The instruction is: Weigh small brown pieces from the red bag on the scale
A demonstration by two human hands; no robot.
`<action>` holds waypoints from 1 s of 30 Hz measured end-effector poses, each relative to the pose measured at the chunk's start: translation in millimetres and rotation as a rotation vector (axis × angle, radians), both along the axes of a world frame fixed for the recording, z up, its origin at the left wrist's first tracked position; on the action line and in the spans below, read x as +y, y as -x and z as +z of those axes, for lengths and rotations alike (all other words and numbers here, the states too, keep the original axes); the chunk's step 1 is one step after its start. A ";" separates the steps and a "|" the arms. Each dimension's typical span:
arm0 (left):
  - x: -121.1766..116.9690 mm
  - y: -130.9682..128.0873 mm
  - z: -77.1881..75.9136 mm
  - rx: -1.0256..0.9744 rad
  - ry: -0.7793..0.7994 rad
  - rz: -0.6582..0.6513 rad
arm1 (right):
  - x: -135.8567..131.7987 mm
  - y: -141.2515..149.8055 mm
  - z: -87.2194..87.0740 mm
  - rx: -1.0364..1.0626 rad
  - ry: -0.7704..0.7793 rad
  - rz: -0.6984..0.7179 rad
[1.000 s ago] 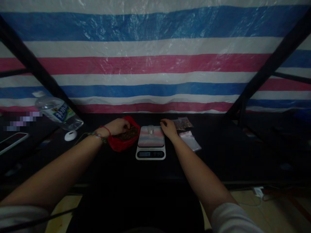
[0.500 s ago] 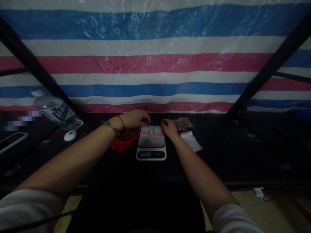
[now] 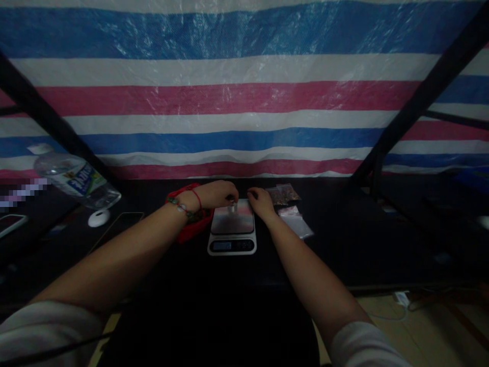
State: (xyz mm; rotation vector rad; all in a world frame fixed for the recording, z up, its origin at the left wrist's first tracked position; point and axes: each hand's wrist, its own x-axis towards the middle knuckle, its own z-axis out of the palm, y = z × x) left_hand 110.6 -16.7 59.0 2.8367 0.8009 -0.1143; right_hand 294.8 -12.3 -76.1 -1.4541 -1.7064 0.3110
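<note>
A small clear cup (image 3: 232,207) stands on the plate of a white digital kitchen scale (image 3: 232,246). My left hand (image 3: 217,194) reaches over from the left, its fingertips pinched together right at the cup's rim; whatever they hold is too small and dark to make out. Under that wrist sits a red bag (image 3: 191,230), its dried, crumbly contents mostly hidden now by my hand and bracelets. Beside the scale's right back edge, my right hand (image 3: 262,202) rests with curled fingers, and I see nothing in them.
Small clear bags with brown bits (image 3: 283,193) and a stack of clear plastic bags (image 3: 296,222) lie right of my right hand. On the left are a plastic bottle (image 3: 78,176), a white oval case (image 3: 99,218) and a phone (image 3: 13,223). Black frame bars slant up both sides.
My left hand has moved right, from beside the cup to over its rim. The right hand stays by the scale. The whole view has shifted slightly.
</note>
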 end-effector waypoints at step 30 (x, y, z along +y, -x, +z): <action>-14.2 54.1 -36.8 0.083 0.035 0.626 | -0.8 -1.6 -0.9 -0.030 0.004 -0.001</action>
